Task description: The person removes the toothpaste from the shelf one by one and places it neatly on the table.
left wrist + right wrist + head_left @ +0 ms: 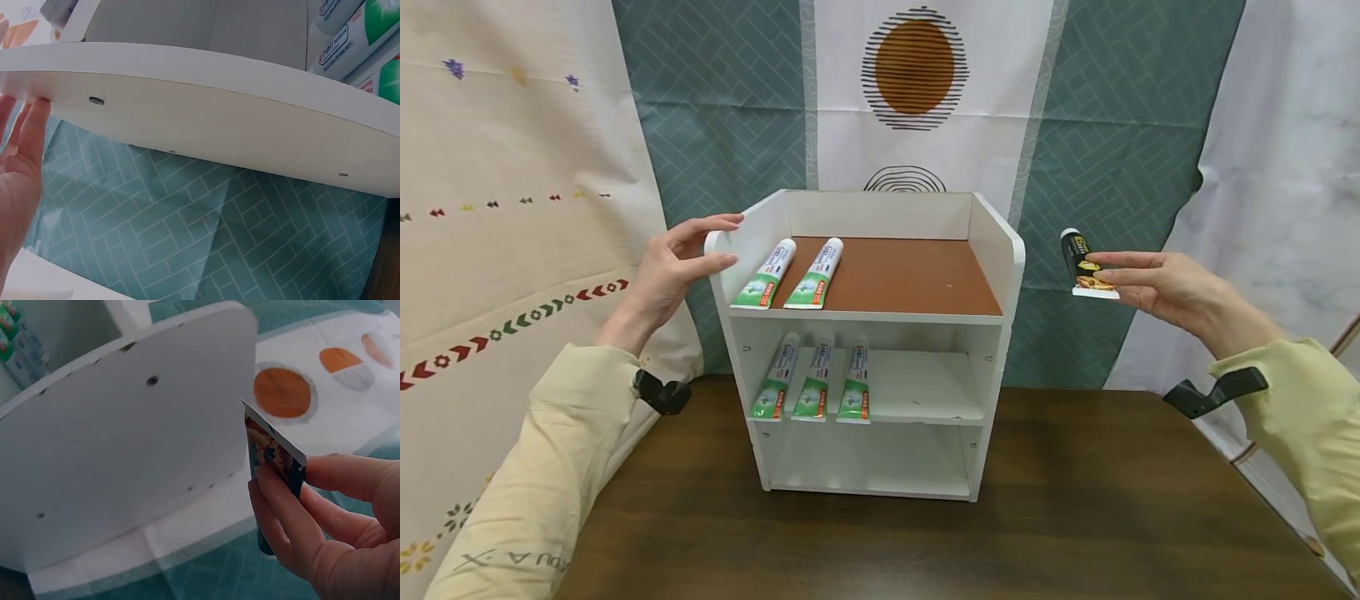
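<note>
A small white three-tier shelf (pixel 861 317) stands on the table. My left hand (pixel 673 258) holds the top of its left side panel, with some fingers (pixel 31 131) against the outer face in the left wrist view. Off to the right of the shelf, my right hand (pixel 1172 287) pinches a black toothpaste tube (pixel 1078 258), cap up and white crimped end down. Two white-and-green toothpaste tubes (pixel 815 275) lie side by side on the brown top tier. Three similar tubes (pixel 814 387) lie at the left of the middle tier.
The dark wooden table (pixel 925 550) spreads in front of the shelf. Green patterned cloth (pixel 722 100) with a white printed strip (pixel 850 83) hangs behind. Light cloths (pixel 512 142) hang at both sides. A dark camera mount (pixel 1217 392) sits on each wrist.
</note>
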Available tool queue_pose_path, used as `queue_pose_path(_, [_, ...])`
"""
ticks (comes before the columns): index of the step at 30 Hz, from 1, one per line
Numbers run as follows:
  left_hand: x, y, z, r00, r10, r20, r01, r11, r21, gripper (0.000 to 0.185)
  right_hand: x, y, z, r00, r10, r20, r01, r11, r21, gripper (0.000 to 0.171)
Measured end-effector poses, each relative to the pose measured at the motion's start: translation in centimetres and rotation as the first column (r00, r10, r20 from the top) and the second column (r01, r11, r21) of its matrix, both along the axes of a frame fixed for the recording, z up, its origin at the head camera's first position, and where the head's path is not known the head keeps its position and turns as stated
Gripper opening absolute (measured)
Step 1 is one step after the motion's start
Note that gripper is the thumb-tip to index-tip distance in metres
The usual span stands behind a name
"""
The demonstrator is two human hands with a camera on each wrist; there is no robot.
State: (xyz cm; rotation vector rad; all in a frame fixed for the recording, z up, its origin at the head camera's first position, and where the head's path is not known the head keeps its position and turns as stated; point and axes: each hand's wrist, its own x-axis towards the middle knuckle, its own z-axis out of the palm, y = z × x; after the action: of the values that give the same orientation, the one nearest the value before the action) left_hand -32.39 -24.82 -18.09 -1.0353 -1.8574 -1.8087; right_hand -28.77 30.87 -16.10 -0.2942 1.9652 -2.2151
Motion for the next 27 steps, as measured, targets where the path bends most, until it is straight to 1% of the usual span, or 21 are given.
queue_pose_path(3, [0.0, -0.1, -0.1, 1.000, -0.013, 0.020, 0.013, 1.000, 0.016, 0.036, -0.2, 0.5, -1.5, 1.000, 0.017, 0.006, -0.017, 0.999, 0.047, 0.025])
queue_pose_path(7, [0.1, -0.5, 0.0, 0.999, -0.019, 0.028, 0.018, 0.998, 0.052, 0.037, -0.9, 0.8, -3.6, 0.995, 0.095, -0.007, -0.095, 0.995, 0.038, 0.029])
queue_pose_path(10, [0.2, -0.6, 0.2, 1.000, -0.024, 0.012, 0.023, 0.998, 0.064, 0.037, -1.1, 1.1, -5.2, 0.995, 0.101, -0.005, -0.101, 0.994, 0.035, 0.032])
queue_pose_path(12, [0.1, -0.5, 0.3, 0.999, -0.035, 0.001, 0.034, 0.997, 0.070, 0.037, -1.1, 1.4, -6.3, 0.997, 0.079, 0.004, -0.079, 0.995, 0.062, 0.032])
queue_pose_path(16, [-0.1, -0.2, 0.2, 0.999, -0.047, -0.005, 0.047, 0.996, 0.078, 0.036, -0.9, 2.1, -9.0, 0.999, 0.045, 0.005, -0.045, 0.990, 0.136, 0.034])
queue_pose_path(19, [-0.3, 0.0, 0.1, 0.999, -0.054, 0.003, 0.054, 0.995, 0.084, 0.036, -0.5, 2.5, -11.4, 0.999, 0.039, 0.004, -0.039, 0.983, 0.181, 0.035])
queue_pose_path(23, [-0.6, 0.2, -0.2, 0.998, -0.068, 0.015, 0.067, 0.993, 0.093, 0.037, 0.0, 2.8, -14.5, 0.996, 0.087, 0.022, -0.089, 0.978, 0.191, 0.036])
queue_pose_path(27, [-0.8, 0.3, -0.5, 0.997, -0.069, 0.022, 0.067, 0.993, 0.098, 0.037, 0.4, 3.1, -17.1, 0.992, 0.121, 0.044, -0.127, 0.972, 0.197, 0.035])
